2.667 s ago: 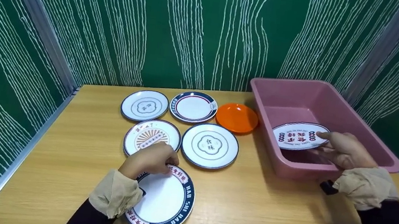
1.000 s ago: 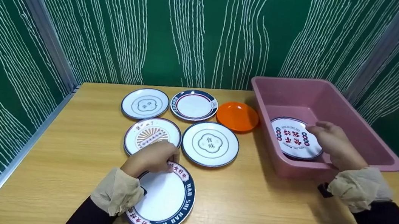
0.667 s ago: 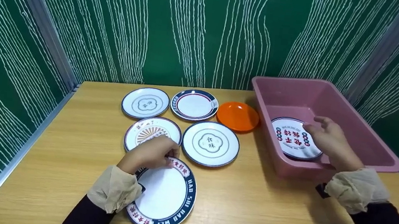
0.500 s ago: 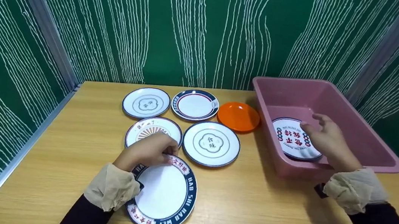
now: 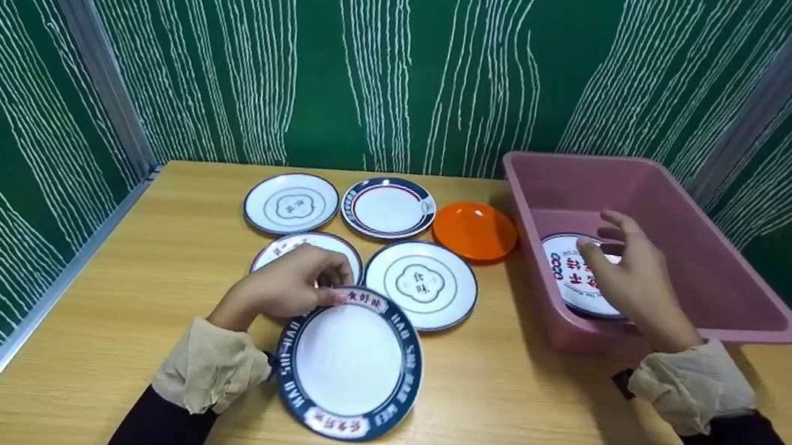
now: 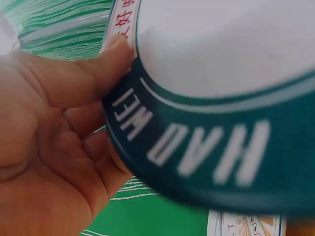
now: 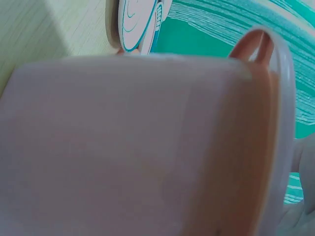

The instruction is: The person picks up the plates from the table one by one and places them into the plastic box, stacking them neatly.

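A white plate with a navy lettered rim (image 5: 349, 360) hangs tilted over the near part of the table. My left hand (image 5: 290, 281) pinches its far edge, thumb on the rim's face in the left wrist view. My right hand (image 5: 632, 270) hovers over the near end of the pink tub (image 5: 582, 185), fingers apart and holding nothing. Below it, inside the tub, lies a white plate with red characters (image 5: 574, 278), partly covered by that hand. In the right wrist view the tub's outer wall (image 7: 123, 137) fills most of the frame, the hand showing at the right edge.
Beyond my left hand, plates lie on the wooden table (image 5: 132, 281): a sunburst plate (image 5: 299, 241), two flower-outline plates, one nearer (image 5: 421, 286), a navy-and-red-ringed plate (image 5: 389, 208) and an orange plate (image 5: 475, 231). Green walls (image 5: 430, 68) enclose the back and sides.
My right hand let go of the red-character plate in the tub and drew back leftward. My left hand raised the navy-rimmed plate off the table, shifting it right and away from me.
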`<state>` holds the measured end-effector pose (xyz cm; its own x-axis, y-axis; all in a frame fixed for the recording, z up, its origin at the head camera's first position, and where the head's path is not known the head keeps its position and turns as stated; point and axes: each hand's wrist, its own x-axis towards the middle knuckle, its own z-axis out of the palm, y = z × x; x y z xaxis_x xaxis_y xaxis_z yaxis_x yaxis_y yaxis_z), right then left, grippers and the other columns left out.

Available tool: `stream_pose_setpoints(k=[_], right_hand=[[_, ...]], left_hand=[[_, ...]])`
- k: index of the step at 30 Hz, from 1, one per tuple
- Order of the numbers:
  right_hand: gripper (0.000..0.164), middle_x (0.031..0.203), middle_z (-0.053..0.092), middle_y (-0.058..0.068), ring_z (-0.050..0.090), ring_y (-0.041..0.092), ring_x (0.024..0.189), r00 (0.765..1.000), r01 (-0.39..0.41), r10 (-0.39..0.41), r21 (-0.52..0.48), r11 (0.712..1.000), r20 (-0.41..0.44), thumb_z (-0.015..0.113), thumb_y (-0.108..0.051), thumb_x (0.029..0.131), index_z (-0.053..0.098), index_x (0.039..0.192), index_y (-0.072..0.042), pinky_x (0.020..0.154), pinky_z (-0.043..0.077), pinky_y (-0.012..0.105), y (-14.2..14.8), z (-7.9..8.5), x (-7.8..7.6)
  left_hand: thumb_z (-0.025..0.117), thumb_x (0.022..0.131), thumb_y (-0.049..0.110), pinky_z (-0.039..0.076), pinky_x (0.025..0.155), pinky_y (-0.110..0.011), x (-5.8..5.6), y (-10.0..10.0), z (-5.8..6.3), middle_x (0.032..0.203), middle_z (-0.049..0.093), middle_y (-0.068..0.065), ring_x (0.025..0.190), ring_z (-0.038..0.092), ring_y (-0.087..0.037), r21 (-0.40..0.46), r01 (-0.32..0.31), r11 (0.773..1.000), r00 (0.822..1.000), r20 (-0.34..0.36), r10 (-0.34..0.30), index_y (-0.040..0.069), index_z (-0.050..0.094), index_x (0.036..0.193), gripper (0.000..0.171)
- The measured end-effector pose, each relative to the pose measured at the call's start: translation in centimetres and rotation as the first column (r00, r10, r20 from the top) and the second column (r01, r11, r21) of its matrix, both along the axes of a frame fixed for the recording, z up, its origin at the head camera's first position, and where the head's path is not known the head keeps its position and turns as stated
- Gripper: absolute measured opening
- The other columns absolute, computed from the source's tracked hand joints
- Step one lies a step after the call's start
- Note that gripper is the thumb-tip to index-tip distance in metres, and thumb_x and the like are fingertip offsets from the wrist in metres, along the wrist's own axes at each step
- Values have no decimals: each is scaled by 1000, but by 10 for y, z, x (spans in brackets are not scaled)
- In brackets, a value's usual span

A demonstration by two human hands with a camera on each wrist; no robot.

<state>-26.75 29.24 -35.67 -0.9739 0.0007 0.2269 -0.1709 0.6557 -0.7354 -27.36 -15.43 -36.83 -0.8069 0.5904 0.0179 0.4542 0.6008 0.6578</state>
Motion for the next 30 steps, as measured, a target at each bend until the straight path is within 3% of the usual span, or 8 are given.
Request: stream_pose_setpoints(k=[8, 11, 14, 17, 19, 25, 27, 30], right_hand=[[66, 149, 47, 28, 50, 46, 132, 995, -40, 39, -10, 999, -87, 57, -37, 104, 32, 157, -7, 105, 44, 65, -19, 2, 6], [62, 148, 49, 25, 51, 43, 131, 989, -45, 43, -12, 999, -139, 59, -34, 103, 37, 155, -7, 106, 45, 62, -27, 1, 7], [59, 146, 51, 22, 52, 40, 130, 983, -56, 54, -9, 998, -174, 60, -31, 103, 39, 153, -8, 106, 46, 60, -35, 0, 8], [57, 144, 54, 22, 56, 38, 125, 974, -71, 70, 5, 997, -213, 60, -28, 103, 40, 153, -8, 103, 49, 59, -41, -2, 9], [56, 143, 54, 22, 57, 38, 124, 970, -83, 82, 9, 997, -230, 59, -26, 104, 40, 153, -7, 102, 49, 59, -47, -4, 10], [54, 144, 55, 17, 55, 35, 127, 966, -90, 74, -54, 994, -246, 58, -33, 105, 43, 152, -10, 109, 44, 59, -65, -9, 13], [51, 141, 57, 14, 56, 32, 125, 964, -90, 61, -100, 991, -260, 58, -32, 105, 45, 149, -10, 110, 44, 56, -74, -12, 14], [46, 133, 62, 14, 59, 28, 119, 960, -108, 58, -174, 979, -273, 58, -29, 105, 49, 144, -5, 107, 48, 50, -87, -16, 14]], left_hand=[[69, 98, 8, 55, 81, -34, -1, -3, 2, 98, 68, -3, 93, 63, -20, 150, -145, 978, 989, 9, 145, 10, 69, 104, 6], [68, 98, 8, 56, 81, -34, 1, -2, 5, 102, 69, -6, 96, 63, -23, 228, -208, 951, 978, 51, 201, 8, 69, 107, 8], [67, 99, 8, 56, 82, -33, 2, 0, 8, 104, 69, -9, 98, 62, -25, 314, -274, 909, 962, 94, 257, 6, 68, 108, 10], [67, 99, 7, 57, 81, -30, 2, 2, 10, 104, 69, -11, 98, 61, -25, 388, -373, 843, 928, 148, 342, 5, 67, 109, 11], [66, 99, 6, 57, 80, -27, 1, 2, 11, 106, 67, -13, 98, 61, -25, 434, -445, 784, 896, 199, 398, 3, 65, 112, 13], [65, 100, 8, 59, 82, -25, -3, 1, 12, 113, 63, -15, 99, 63, -23, 504, -657, 561, 754, 422, 504, 2, 61, 121, 22], [65, 101, 9, 59, 83, -25, -4, 1, 13, 115, 63, -14, 100, 63, -22, 509, -700, 500, 713, 475, 516, 3, 60, 123, 24], [64, 101, 10, 58, 85, -25, -5, 2, 14, 117, 62, -13, 102, 63, -22, 517, -738, 434, 673, 521, 524, 3, 60, 124, 24]])
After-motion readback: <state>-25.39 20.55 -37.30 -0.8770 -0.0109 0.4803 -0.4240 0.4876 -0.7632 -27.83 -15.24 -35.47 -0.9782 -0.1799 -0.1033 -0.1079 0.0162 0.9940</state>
